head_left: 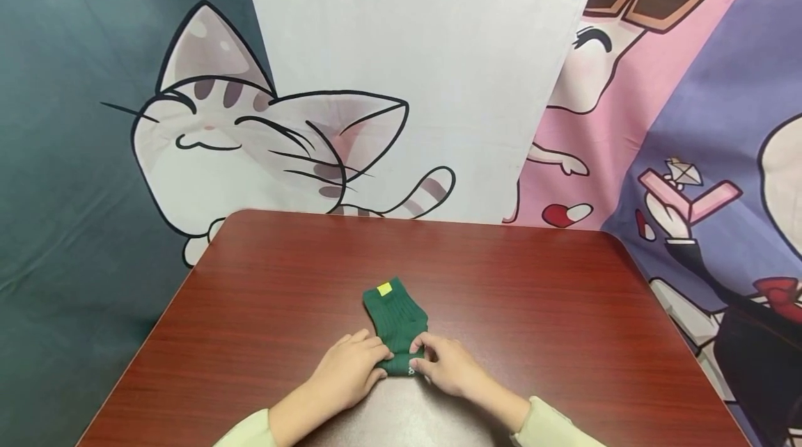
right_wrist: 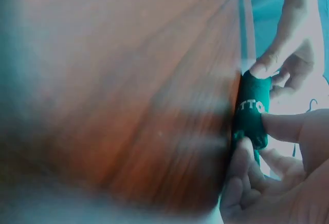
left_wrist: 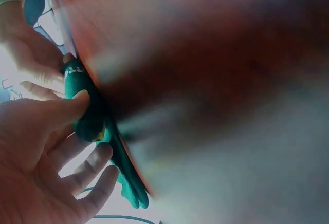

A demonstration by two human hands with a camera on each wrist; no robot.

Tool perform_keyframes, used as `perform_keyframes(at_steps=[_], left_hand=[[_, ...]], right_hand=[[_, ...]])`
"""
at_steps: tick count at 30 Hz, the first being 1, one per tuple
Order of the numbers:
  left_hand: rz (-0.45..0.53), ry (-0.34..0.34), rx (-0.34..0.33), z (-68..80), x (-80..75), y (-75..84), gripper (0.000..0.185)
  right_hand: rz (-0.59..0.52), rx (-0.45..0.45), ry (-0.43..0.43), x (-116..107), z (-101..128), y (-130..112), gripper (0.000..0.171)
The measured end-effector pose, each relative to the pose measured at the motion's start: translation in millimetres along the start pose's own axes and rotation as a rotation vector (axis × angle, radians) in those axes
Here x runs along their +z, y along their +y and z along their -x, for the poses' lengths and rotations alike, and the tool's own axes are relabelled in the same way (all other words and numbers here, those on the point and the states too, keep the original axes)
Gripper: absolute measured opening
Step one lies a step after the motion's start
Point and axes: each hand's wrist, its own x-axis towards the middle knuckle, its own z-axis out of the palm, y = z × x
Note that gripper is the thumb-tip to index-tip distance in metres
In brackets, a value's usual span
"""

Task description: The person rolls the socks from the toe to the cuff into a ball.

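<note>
A dark green ribbed sock (head_left: 395, 318) with a small yellow tag lies on the red-brown wooden table (head_left: 532, 294), its near end rolled up. My left hand (head_left: 354, 367) pinches the left side of the roll, thumb against the fabric. My right hand (head_left: 441, 363) pinches the roll's right side. In the left wrist view the sock (left_wrist: 90, 118) sits between my left thumb and fingers, with the right hand (left_wrist: 36, 64) beyond it. In the right wrist view the rolled sock (right_wrist: 252, 111) shows white lettering, held by my right hand (right_wrist: 267, 172), with the left hand's fingers (right_wrist: 280, 64) at its far end.
The table has rounded far corners (head_left: 238, 217). Behind it hang cartoon cloths: a white cat (head_left: 250, 147) on the left, pink and purple figures (head_left: 677, 175) on the right. Bare tabletop spreads left, right and beyond the sock.
</note>
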Motion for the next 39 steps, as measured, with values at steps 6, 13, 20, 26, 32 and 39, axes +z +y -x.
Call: perform_keyframes(at_steps=[6,13,20,26,32,39], left_hand=[[0.046,-0.031,-0.021,-3.8,-1.9,1.0,0.016],[0.092,-0.067,-0.042,-7.0,-4.6,2.1,0.014],[0.152,-0.102,-0.07,-7.4,-5.4,3.2,0.013],[0.156,-0.102,-0.07,-5.3,-6.4,4.7,0.015],[0.117,-0.097,-0.051,-1.8,-8.8,6.3,0.025],[0.069,-0.095,-0.042,0.9,-10.3,8.5,0.033]], right_hand=[[0.09,-0.086,0.1,2,9,0,0.023],[0.163,-0.119,0.116,7,12,1,0.037],[0.208,-0.134,0.128,8,13,0,0.033],[0.182,-0.134,0.133,7,12,1,0.022],[0.16,-0.128,0.107,5,12,0,0.015],[0.129,-0.078,0.066,4,10,1,0.016]])
